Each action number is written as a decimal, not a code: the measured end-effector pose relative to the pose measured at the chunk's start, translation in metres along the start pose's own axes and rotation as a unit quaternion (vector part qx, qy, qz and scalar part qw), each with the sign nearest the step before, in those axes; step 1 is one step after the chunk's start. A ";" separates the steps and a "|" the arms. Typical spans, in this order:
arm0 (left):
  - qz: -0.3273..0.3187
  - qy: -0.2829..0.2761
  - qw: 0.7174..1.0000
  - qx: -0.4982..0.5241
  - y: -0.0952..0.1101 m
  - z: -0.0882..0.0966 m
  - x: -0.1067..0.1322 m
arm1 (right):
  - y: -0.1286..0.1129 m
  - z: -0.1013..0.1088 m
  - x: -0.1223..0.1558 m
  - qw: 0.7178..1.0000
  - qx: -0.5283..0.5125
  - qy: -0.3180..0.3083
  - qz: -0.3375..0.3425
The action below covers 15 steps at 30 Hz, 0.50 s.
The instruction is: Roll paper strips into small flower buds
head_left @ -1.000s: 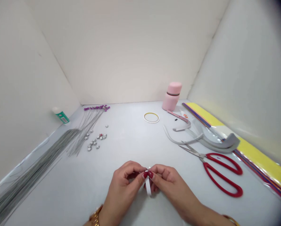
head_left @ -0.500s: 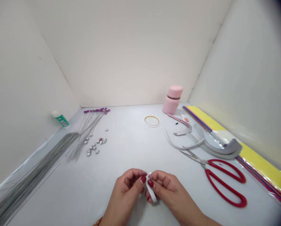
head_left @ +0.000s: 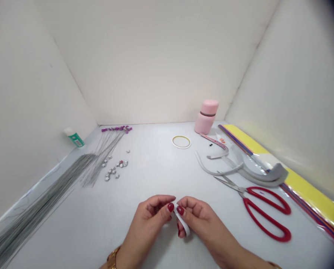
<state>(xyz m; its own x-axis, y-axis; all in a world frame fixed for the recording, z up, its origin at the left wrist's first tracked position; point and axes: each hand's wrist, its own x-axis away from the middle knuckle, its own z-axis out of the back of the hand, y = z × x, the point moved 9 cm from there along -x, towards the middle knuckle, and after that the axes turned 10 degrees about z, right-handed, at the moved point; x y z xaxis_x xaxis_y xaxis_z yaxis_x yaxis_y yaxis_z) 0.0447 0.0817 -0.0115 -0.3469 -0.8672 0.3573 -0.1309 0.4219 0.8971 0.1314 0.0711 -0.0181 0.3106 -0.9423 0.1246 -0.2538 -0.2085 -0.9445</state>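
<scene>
Above the surface (head_left: 155,168), a narrow white strip (head_left: 184,225) is pinched by the right hand (head_left: 203,218), apparently to be kept steady, while the left hand (head_left: 149,219) is poised at its upper end, contact unclear.

No word or number is being shown legibly. On the white-capped green tube (head_left: 74,138), a pale patch with barcode-like stripes (head_left: 78,142) is being displayed (any lettering there is being lost to blur and smallness). On the pink strip (head_left: 212,140), small reddish marks are being shown, too tiny for deciphering.
</scene>
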 end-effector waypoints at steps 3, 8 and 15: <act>-0.030 0.016 0.998 -0.057 0.005 0.002 0.003 | 0.001 0.005 -0.001 0.999 0.035 0.010 0.009; -0.056 0.038 0.993 -0.100 0.008 0.003 0.004 | -0.002 0.006 -0.002 0.998 0.056 0.006 0.027; -0.027 0.120 0.989 -0.086 0.003 0.018 0.005 | 0.002 0.003 -0.001 0.998 0.053 0.012 0.011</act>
<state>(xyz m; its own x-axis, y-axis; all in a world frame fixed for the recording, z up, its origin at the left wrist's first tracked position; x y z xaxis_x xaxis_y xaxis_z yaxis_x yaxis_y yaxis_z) 0.0261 0.0838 -0.0119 -0.1108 -0.9335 0.3412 0.0231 0.3408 0.9399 0.1331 0.0719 -0.0209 0.2836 -0.9526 0.1100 -0.1620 -0.1606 -0.9736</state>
